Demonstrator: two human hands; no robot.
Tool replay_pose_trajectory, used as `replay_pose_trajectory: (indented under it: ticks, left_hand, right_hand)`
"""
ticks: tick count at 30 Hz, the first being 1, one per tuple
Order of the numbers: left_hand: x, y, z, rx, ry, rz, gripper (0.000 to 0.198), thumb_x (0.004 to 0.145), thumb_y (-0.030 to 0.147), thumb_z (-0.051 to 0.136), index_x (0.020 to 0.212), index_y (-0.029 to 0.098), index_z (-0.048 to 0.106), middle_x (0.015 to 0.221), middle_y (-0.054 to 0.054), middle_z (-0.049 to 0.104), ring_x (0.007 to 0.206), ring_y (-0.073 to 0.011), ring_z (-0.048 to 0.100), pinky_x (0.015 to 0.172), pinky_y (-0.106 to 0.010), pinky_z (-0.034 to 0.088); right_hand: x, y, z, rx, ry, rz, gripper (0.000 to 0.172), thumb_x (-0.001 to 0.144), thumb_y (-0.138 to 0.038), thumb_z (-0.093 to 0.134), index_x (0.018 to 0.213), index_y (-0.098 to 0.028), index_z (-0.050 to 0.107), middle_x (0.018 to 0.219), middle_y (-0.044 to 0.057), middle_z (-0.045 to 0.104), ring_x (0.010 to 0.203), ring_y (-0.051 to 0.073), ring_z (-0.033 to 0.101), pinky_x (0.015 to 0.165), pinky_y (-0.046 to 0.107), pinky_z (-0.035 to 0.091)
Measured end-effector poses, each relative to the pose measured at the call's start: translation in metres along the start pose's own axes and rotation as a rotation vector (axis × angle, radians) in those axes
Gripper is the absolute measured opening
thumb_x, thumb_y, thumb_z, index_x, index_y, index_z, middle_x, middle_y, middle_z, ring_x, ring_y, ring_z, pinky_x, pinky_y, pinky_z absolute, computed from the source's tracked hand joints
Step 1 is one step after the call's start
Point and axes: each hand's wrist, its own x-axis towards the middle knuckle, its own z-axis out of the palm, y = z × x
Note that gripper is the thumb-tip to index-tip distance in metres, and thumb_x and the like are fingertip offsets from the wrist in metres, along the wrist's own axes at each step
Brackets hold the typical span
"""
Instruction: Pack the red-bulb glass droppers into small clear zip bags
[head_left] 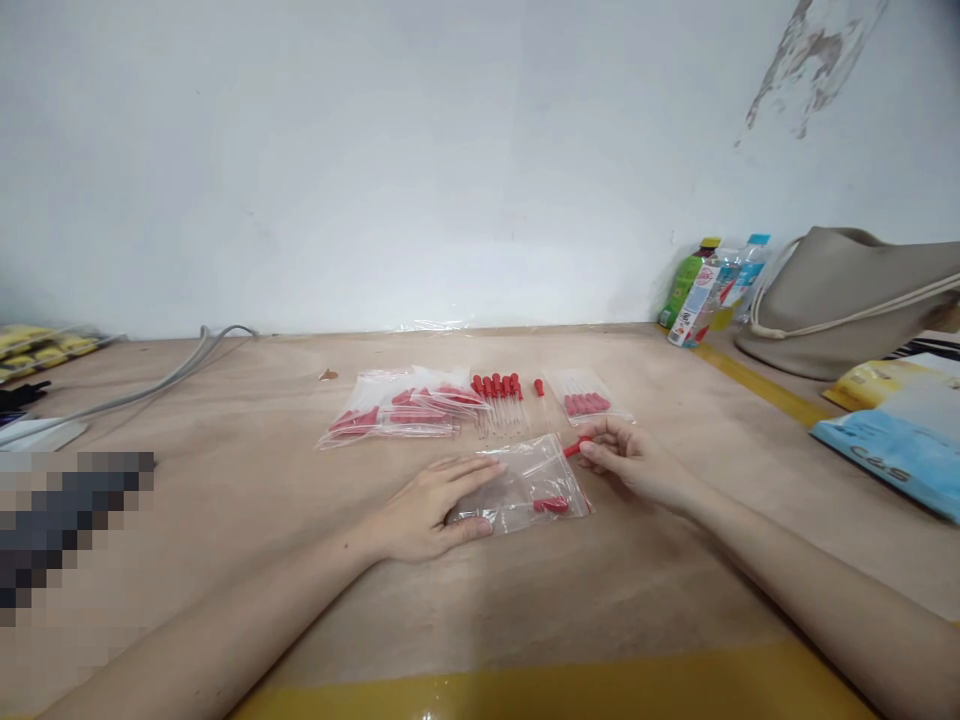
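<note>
A clear zip bag (517, 485) lies on the table with a red-bulbed glass dropper (551, 505) inside it. My left hand (431, 505) rests on the bag's left part, fingers stretched out and apart. At the bag's right end, my right hand (619, 455) pinches another dropper by its red bulb (576, 447); its glass tube is hard to make out against the bag. Behind the bag, several loose droppers (496, 388) lie in a row, with a single red bulb (538, 387) to their right.
Filled bags (397, 405) are piled left of the loose droppers. Another bag of droppers (589, 395) lies behind my right hand. Bottles (690, 290), a grey bag (847, 295) and a blue packet (892, 455) stand at the right. A cable (165, 375) runs along the left.
</note>
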Motion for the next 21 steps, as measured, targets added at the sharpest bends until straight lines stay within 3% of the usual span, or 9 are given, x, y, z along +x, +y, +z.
replay_pose_trajectory:
  ticks: [5, 14, 17, 21]
  left_hand:
    - [0.000, 0.001, 0.000, -0.003, 0.011, 0.012, 0.057, 0.088, 0.046, 0.044, 0.138, 0.026, 0.027, 0.139, -0.006, 0.037, 0.126, -0.0227, 0.035, 0.103, -0.041, 0.030]
    - [0.001, 0.000, 0.000, 0.001, 0.003, 0.010, 0.057, 0.087, 0.047, 0.044, 0.137, 0.027, 0.028, 0.140, -0.005, 0.036, 0.127, -0.0236, 0.034, 0.103, -0.042, 0.030]
    - [0.002, 0.000, 0.000, 0.008, 0.001, 0.020, 0.054, 0.087, 0.046, 0.045, 0.137, 0.028, 0.030, 0.140, -0.004, 0.035, 0.127, -0.0233, 0.034, 0.104, -0.042, 0.029]
    - [0.002, 0.000, 0.000, 0.017, -0.009, 0.020, 0.047, 0.088, 0.045, 0.044, 0.133, 0.029, 0.038, 0.141, -0.003, 0.033, 0.128, -0.0221, 0.033, 0.105, -0.041, 0.028]
  right_hand:
    - [-0.001, -0.003, -0.008, -0.208, -0.233, -0.076, 0.027, 0.067, -0.040, 0.067, 0.074, -0.015, 0.059, 0.059, -0.003, 0.051, 0.055, 0.008, 0.045, 0.051, 0.022, 0.035]
    - [-0.006, -0.007, 0.018, -0.305, -0.195, -0.148, 0.024, 0.072, -0.038, 0.060, 0.076, -0.016, 0.066, 0.055, -0.002, 0.050, 0.049, 0.007, 0.037, 0.046, 0.021, 0.029]
    - [-0.006, -0.009, 0.018, -0.231, -0.258, -0.081, 0.029, 0.071, -0.043, 0.060, 0.079, -0.016, 0.066, 0.057, -0.002, 0.054, 0.050, 0.008, 0.042, 0.048, 0.022, 0.032]
    - [-0.005, -0.011, 0.007, -0.086, -0.348, 0.031, 0.035, 0.069, -0.045, 0.062, 0.090, -0.016, 0.062, 0.075, 0.002, 0.064, 0.063, 0.011, 0.054, 0.058, 0.024, 0.040]
